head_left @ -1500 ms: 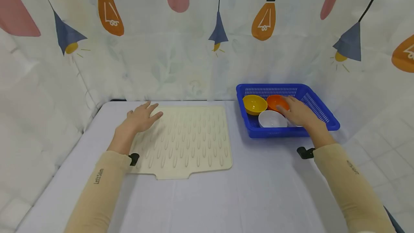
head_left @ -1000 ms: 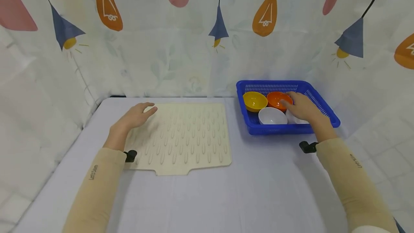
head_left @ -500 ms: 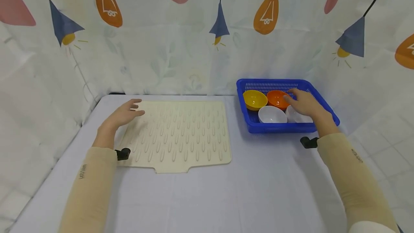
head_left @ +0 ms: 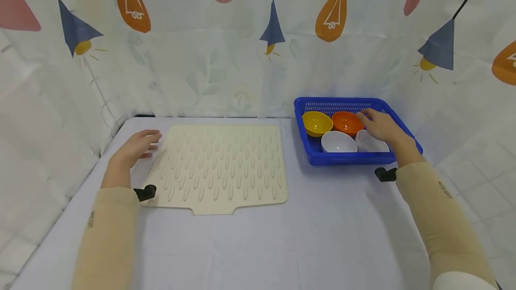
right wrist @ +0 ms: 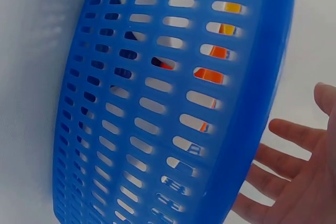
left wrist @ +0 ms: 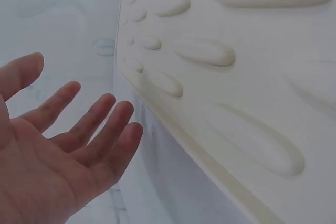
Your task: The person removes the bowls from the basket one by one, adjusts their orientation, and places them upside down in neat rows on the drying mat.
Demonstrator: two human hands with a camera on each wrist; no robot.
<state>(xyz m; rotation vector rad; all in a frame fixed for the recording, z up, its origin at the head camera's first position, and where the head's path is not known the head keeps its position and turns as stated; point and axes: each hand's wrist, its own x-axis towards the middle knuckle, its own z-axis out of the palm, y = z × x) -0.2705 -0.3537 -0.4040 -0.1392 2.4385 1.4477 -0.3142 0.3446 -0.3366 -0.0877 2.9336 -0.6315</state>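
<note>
A cream ribbed mat point(head_left: 221, 164) with raised oval bumps lies on the table. Just left of its edge is my left hand point(head_left: 135, 149), fingers spread and holding nothing; the left wrist view shows the palm point(left wrist: 58, 171) apart from the mat. Over the right part of a blue basket point(head_left: 350, 159) hovers my right hand point(head_left: 380, 125), near an orange bowl point(head_left: 347, 123) and above a white bowl point(head_left: 371, 143). Its fingers are loosely bent around nothing in the right wrist view. A yellow bowl point(head_left: 317, 124) and another white bowl point(head_left: 339, 142) also sit in the basket.
A white cloth point(head_left: 258, 249) covers the table. Behind stands a white curtain point(head_left: 181, 70) printed with lamps and bulbs. The basket has slotted walls point(right wrist: 157, 87) and a raised rim. Both forearms wear beige sleeves with a black wrist strap piece.
My left hand has moved left, off the mat to beside its edge. My right hand has shifted slightly right and back from the orange bowl. The bowls stay in the basket.
</note>
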